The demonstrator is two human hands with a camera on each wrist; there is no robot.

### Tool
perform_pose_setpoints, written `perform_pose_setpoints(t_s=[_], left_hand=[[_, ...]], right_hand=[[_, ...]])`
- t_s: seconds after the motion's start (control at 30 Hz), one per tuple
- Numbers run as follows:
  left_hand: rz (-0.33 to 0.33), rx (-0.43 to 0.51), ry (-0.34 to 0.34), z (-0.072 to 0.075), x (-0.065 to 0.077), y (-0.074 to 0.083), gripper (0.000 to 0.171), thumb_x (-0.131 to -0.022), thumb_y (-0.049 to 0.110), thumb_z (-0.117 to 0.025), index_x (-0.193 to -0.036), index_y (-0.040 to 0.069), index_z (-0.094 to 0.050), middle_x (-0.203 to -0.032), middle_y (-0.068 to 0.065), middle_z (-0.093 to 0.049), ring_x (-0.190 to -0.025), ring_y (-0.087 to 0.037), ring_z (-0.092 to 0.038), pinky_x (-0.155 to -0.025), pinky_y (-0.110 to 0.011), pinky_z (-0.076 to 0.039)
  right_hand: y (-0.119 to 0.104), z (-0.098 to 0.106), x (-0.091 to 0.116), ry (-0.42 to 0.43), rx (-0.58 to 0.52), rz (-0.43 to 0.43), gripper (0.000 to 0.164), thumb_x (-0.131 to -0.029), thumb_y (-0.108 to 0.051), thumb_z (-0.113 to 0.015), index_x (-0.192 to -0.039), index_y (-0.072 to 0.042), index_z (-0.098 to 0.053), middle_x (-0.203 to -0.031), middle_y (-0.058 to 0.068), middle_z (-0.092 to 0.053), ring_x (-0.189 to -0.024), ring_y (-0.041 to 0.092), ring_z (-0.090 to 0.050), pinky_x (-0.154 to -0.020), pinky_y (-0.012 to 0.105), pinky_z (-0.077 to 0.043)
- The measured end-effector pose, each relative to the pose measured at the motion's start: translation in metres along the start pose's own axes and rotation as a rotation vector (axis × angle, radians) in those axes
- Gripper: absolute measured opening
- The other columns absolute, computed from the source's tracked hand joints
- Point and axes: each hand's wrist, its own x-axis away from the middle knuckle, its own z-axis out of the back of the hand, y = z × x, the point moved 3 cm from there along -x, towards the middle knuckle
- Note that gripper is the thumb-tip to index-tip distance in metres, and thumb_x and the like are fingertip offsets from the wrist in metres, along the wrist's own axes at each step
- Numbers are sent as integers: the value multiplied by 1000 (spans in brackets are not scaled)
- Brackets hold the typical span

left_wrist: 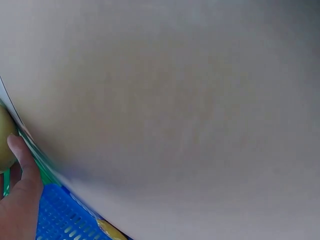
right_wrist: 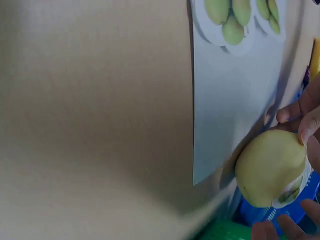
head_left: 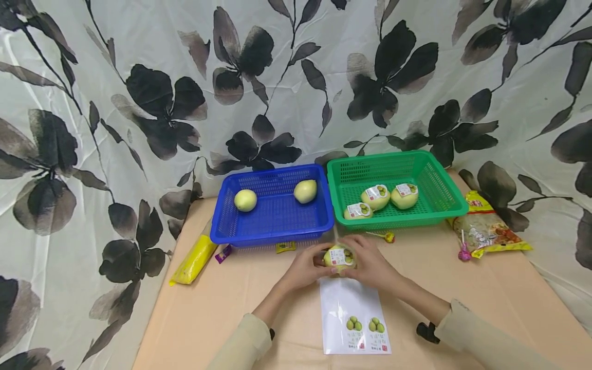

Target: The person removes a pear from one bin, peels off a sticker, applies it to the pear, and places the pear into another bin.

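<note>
Above the top end of a white sticker sheet (head_left: 342,300), a pale yellow-green pear (head_left: 334,258) bears an oval label. My left hand (head_left: 302,267) grips it from the left; in the right wrist view its thumb (right_wrist: 309,127) presses beside the label (right_wrist: 291,192). On the pear's other side is my right hand (head_left: 372,262), its fingertips (right_wrist: 285,225) spread close to the fruit with a small gap showing. The left wrist view catches only the pear's edge (left_wrist: 6,140) and part of the left hand (left_wrist: 25,200).
A blue basket (head_left: 273,239) with two unlabelled pears stands behind the left hand. Beside it, a green basket (head_left: 398,221) holds three labelled pears. Yellow snack bags (head_left: 194,259) (head_left: 495,228) lie at both sides, with lollipops (head_left: 389,237) and small wrapped candies (head_left: 224,254) nearby.
</note>
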Motion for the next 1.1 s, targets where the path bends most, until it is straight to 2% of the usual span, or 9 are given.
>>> perform_pose_setpoints(t_s=[0.1, 0.23, 0.37, 0.47, 0.53, 0.63, 0.73, 0.93, 1.1], left_hand=[[-3, -6, -11, -3, -1, 1, 65, -89, 12, -84, -147, 12, -57, -140, -12, -64, -109, -21, -73, -86, -20, -61], [-17, 40, -14, -11, -4, 4, 68, -92, 14, -81, -151, 10, -49, -142, -16, -61, -110, -23, -73, -89, -22, -61], [-39, 63, 25, -17, -9, 13, 71, -96, 18, -76, -156, 19, -38, -141, -21, -59, -107, -24, -74, -90, -23, -61], [-46, 71, 45, -22, -19, 22, 75, -99, 23, -74, -160, 32, -31, -141, -22, -59, -103, -21, -75, -85, -29, -64], [-51, 105, 56, -26, -30, 26, 75, -100, 25, -72, -162, 34, -29, -141, -25, -58, -100, -23, -76, -79, -35, -66], [-36, 188, 85, -30, -46, 31, 71, -102, 27, -70, -162, 30, -31, -138, -27, -59, -96, -38, -76, -71, -49, -66], [-9, 230, 138, -35, -59, 33, 61, -103, 29, -68, -157, 23, -40, -134, -25, -64, -98, -47, -74, -73, -57, -64], [21, 285, 249, -42, -71, 30, 44, -104, 32, -66, -143, 16, -53, -122, -21, -72, -95, -49, -73, -76, -61, -62], [17, 267, 272, -44, -77, 32, 38, -105, 29, -64, -139, 14, -53, -135, -12, -68, -98, -46, -73, -78, -58, -63]], right_hand=[[-4, -6, -1, -44, 105, 64, 76, -76, -18, -94, -143, -10, -60, -143, 20, -58, -129, 42, -56, -105, 63, -49], [1, -3, 1, -48, 161, 16, 66, -77, -19, -94, -135, -12, -64, -134, 12, -64, -117, 32, -62, -92, 50, -58], [14, 13, 8, -45, 177, -40, 62, -75, -17, -94, -130, -10, -66, -129, 11, -65, -113, 29, -63, -88, 47, -59], [27, 31, 16, -50, 179, -59, 64, -72, -15, -96, -128, -8, -66, -129, 15, -66, -113, 32, -64, -90, 51, -58], [35, 43, 22, -59, 177, -70, 65, -71, -14, -96, -128, -7, -66, -126, 16, -66, -108, 31, -64, -89, 52, -58], [46, 57, 30, -71, 182, -86, 66, -70, -14, -97, -128, -4, -66, -123, 18, -66, -104, 31, -64, -88, 52, -57], [55, 70, 39, -72, 188, -103, 67, -69, -15, -97, -128, -2, -66, -125, 20, -66, -108, 36, -65, -92, 57, -57], [67, 93, 51, -69, 233, -91, 66, -68, -17, -97, -125, -2, -67, -122, 19, -67, -108, 38, -65, -92, 57, -57], [65, 128, 52, -101, 279, -73, 68, -67, -21, -98, -124, -3, -67, -118, 17, -67, -99, 28, -65, -78, 43, -58]])
